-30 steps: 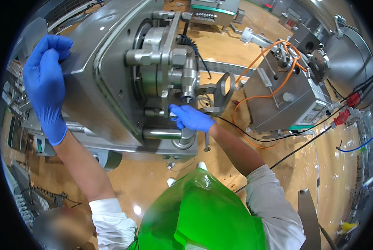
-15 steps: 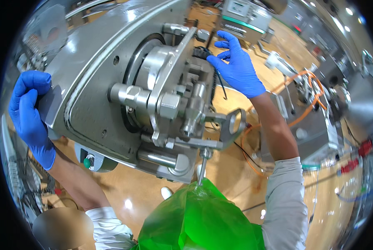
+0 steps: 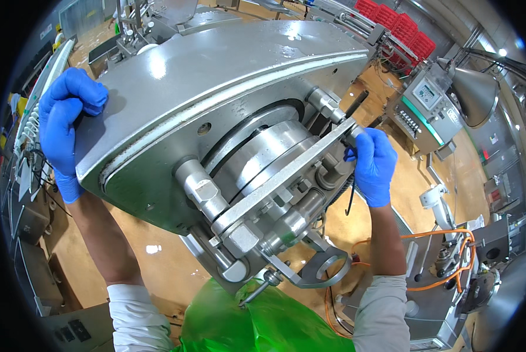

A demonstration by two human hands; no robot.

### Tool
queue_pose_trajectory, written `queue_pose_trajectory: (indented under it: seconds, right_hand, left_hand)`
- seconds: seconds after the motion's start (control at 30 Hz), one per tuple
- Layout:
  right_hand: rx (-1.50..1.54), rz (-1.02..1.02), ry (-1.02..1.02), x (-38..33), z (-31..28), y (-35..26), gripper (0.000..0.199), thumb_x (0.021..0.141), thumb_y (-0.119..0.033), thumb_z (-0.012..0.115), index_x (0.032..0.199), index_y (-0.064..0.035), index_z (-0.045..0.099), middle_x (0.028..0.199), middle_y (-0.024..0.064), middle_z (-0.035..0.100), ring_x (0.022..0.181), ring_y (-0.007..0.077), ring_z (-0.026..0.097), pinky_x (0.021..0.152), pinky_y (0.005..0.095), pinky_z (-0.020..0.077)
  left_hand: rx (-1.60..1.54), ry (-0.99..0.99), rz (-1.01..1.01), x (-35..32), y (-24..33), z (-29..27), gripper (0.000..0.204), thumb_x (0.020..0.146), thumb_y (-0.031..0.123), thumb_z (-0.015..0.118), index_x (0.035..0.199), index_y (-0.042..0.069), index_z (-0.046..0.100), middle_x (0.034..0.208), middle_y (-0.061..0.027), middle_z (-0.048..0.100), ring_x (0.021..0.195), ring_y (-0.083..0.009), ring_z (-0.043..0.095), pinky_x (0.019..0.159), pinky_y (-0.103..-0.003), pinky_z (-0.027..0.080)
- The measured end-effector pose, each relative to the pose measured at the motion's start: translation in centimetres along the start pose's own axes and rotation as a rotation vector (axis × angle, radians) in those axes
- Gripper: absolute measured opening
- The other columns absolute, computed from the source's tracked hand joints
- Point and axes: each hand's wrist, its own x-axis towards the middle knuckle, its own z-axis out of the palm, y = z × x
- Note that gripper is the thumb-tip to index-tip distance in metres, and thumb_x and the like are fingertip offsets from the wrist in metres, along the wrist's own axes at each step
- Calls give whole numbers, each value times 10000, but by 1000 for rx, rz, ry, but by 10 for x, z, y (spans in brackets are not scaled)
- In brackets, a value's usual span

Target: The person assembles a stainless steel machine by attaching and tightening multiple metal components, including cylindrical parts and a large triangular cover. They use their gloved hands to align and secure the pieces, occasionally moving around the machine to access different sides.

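A large grey metal machine housing (image 3: 216, 88) fills the middle of the view, with a round steel hub (image 3: 263, 152) and a flat cross bar (image 3: 286, 176) bolted over it. My left hand (image 3: 66, 126), in a blue glove, grips the housing's left edge. My right hand (image 3: 371, 164), also blue-gloved, closes around the upper right end of the cross bar, beside a black cable (image 3: 351, 193) that hangs down past it. A metal ring bracket (image 3: 327, 267) hangs below the hub.
A green plastic apron (image 3: 257, 322) covers my front at the bottom. An orange cable (image 3: 427, 270) runs over grey equipment at lower right. A control box (image 3: 427, 100) and red crates (image 3: 398, 29) stand at upper right. The floor is tan.
My right hand came up from the lower fittings to the top, then settled on the cross bar's right end. The view moved closer and tilted; my left hand stayed on the housing edge.
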Motion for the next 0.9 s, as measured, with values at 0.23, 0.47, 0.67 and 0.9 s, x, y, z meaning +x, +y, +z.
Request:
queue_pose_trajectory:
  seconds: [0.23,0.47,0.67,0.9]
  right_hand:
    - [279,578,-297,14,-1,-21,712,973,-593,241,917,14,608,715,110,628,597,179,630,526,267,506]
    - [345,580,-672,20,-21,-16,645,942,-622,321,831,-33,560,615,79,569,501,199,575,539,314,503]
    - [-109,618,-289,13,-12,-18,721,934,-665,274,788,-12,542,573,81,546,529,196,568,546,311,469]
    - [-550,-86,-55,-5,3,-35,418,815,-263,721,1087,-3,539,771,114,644,709,184,649,638,308,514]
  left_hand:
    - [-92,129,63,-3,-3,11,163,653,114,399,636,-25,482,657,-64,412,626,-125,360,605,-257,288]
    - [-228,65,53,-2,-9,7,148,627,116,404,617,-19,465,648,-67,398,588,-124,342,570,-261,286]
    - [-234,82,37,-1,-12,4,166,623,100,407,639,-35,501,650,-63,403,587,-120,351,566,-255,289]
    - [-151,119,-29,-1,-4,8,190,616,96,403,651,-33,538,651,-68,481,599,-107,420,583,-227,328]
